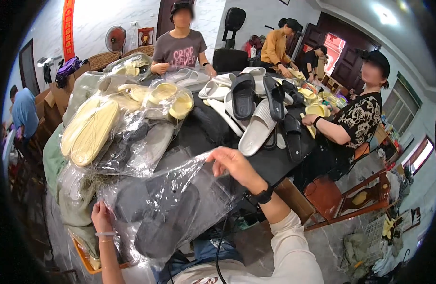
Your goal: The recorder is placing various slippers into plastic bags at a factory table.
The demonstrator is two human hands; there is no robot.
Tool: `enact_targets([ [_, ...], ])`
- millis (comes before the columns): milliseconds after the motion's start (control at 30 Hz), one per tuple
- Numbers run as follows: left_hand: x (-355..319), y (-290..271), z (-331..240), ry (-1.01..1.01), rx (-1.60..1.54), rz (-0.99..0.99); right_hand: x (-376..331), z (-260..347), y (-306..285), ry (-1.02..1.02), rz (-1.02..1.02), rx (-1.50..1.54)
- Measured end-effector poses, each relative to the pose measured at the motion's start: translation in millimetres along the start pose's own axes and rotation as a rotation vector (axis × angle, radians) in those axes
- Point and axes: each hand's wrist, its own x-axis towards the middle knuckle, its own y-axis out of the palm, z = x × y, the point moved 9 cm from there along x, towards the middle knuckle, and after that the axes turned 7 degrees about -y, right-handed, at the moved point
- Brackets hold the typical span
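Here both hands (102,217) (232,163) grip a clear bag (180,189) of dark slippers (166,222).

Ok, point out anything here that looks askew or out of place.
Nothing is damaged or spilled. The loose slippers lie heaped at all angles mid-table, unlike the bagged yellow pairs. The left hand and right hand hold a clear bag of dark slippers.

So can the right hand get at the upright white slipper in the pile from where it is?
Probably yes: the right hand grips the clear bag at its top edge, and the white slipper stands just beyond, nothing between.
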Motion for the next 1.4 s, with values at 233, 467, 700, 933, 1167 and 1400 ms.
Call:
enact_targets([
  [233, -6.2, 5.8, -32.7, 0.479, 0.870, -0.183, -18.2, -24.3, -6.1, 0.164, 0.076, -0.126],
  [467, -77.4, 88.4, -52.4, 0.453, 1.064, 0.108, -21.2, -8.2, -4.8, -0.074, 0.076, -0.193],
  [700, -46.7, 86.6, 11.3, 0.305, 1.342, 0.119, -26.5, -33.4, -17.7, 0.022, -0.207, -0.171],
  [933, -25.3, 103.8, -2.7, 0.289, 1.413, 0.123, -37.6, -54.3, -24.0, 0.009, -0.108, 0.103],
  [1167, -6.2, 106.5, 13.4, 0.398, 1.504, 0.156, -39.5, -106.8, -52.7, 0.126, -0.290, 0.099],
  [1400, -3.4, 96.0, 18.1, 0.355, 1.538, 0.139, -42.4, -104.5, -45.9, 0.180, -0.247, 0.451],
])
